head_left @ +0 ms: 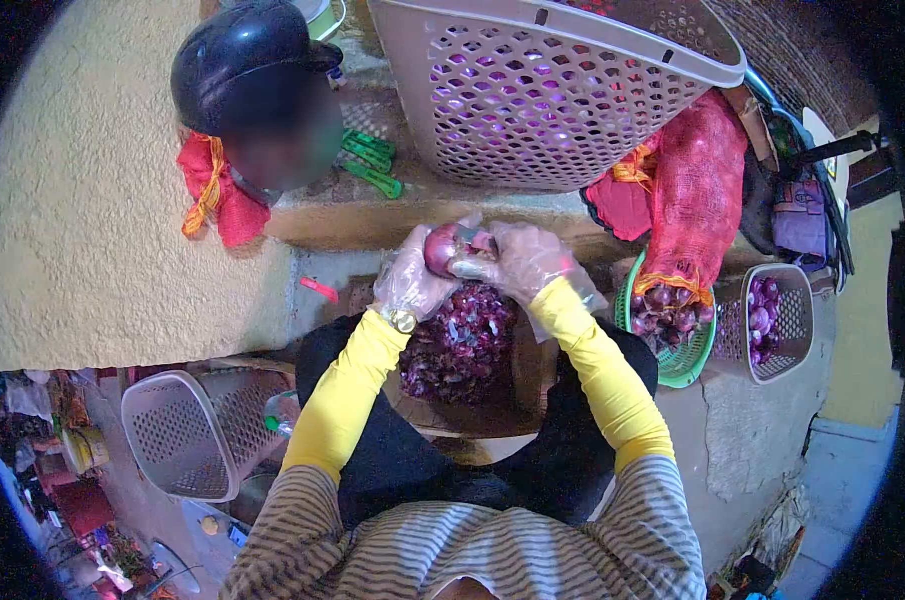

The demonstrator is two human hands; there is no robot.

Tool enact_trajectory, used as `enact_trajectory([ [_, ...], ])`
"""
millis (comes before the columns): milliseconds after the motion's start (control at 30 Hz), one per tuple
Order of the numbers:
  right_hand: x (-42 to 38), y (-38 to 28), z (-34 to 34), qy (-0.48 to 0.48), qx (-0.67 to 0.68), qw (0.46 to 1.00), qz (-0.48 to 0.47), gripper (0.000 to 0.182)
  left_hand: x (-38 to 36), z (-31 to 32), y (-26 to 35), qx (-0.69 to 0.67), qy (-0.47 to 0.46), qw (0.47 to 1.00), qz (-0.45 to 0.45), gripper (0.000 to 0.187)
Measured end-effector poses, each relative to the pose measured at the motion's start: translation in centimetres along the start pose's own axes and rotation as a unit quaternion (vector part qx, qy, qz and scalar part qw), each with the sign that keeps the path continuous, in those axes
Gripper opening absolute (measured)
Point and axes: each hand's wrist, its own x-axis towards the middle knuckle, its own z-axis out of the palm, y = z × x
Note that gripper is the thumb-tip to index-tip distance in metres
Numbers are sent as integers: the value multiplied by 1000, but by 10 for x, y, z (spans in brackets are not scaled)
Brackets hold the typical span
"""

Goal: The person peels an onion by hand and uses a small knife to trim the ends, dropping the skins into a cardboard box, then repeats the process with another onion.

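A red onion [440,250] sits in my left hand [410,275], whose gloved fingers are closed around its left side. My right hand [531,258], also in a clear plastic glove, is closed at the onion's right side with its thumb against it. A small grey blade [468,233], which looks like a knife's, shows on top of the onion; its handle is hidden in my right hand. Below both hands, a heap of purple onion skins [463,345] fills a box-like container [528,375] between my legs.
A large perforated basket [573,110] of onions stands ahead. At right are a red mesh sack [698,190], a green basket [685,365] and a small onion basket [808,320]. Another basket [173,435] lies left. A black helmet [243,65] and green-handled items [371,160] rest on the ledge.
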Motion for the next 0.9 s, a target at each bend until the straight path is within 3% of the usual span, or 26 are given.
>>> enact_trajectory([
  [100,-4,-3,-5,13,52,998,-31,69,7,-12,1,-36,-26,999,-26,46],
  [133,-4,-3,-4,22,50,998,-35,71,24,-42,-2,196,-52,975,93,45],
  [167,-3,-3,-2,32,48,998,-40,73,33,-58,-4,415,-75,883,205,44],
  [200,-2,-3,2,32,48,998,-40,73,34,-57,-7,501,-65,818,275,44],
  [267,0,-1,11,80,43,994,-57,74,36,-57,-8,357,-24,909,215,42],
  [300,1,-1,13,80,43,994,-57,74,37,-56,-8,319,-10,925,204,41],
  [600,0,-7,24,19,51,998,-24,75,36,-56,-11,297,13,925,235,37],
  [667,0,-8,27,19,65,997,-25,75,40,-57,-9,-16,-20,991,129,40],
  [800,2,0,14,2,84,996,-22,74,14,-12,-11,-91,9,992,85,44],
  [867,6,12,5,39,67,995,-62,74,11,-9,-7,8,-62,997,41,46],
  [900,8,17,1,23,40,997,-65,74,11,-10,-5,-5,-79,997,9,45],
])
